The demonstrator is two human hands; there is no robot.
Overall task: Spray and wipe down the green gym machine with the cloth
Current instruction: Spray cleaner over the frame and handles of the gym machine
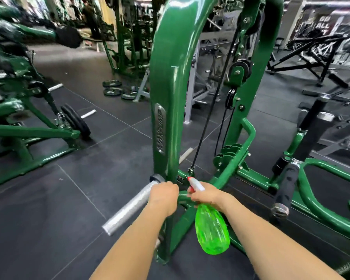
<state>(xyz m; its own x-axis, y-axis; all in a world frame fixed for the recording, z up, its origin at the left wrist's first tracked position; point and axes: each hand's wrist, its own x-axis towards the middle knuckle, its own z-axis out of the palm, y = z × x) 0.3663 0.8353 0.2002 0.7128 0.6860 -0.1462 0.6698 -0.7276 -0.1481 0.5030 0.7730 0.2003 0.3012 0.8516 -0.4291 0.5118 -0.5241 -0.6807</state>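
Two hands low on the green machine frame, both near its base. Left hand is against the lower part of the curved green upright, fingers curled round it, just beside the silver weight peg that sticks out to the left. Cloth isn't visible; can't tell if it's bunched under that hand. Right hand grips the neck of the spray bottle: translucent bright green body hanging down and tilted toward the camera, white head with red nozzle tip pointing up and away at the frame joint. Fingers wrapped round the neck; trigger finger position hidden. Bottle sits just right of the upright, in front of a lower green crossbar. Metal nameplate runs up the upright above the left hand. Black cable drops from the pulleys to a clip near the nozzle. Foam-covered handle is to the right, well apart. Dark rubber floor tiles underneath.
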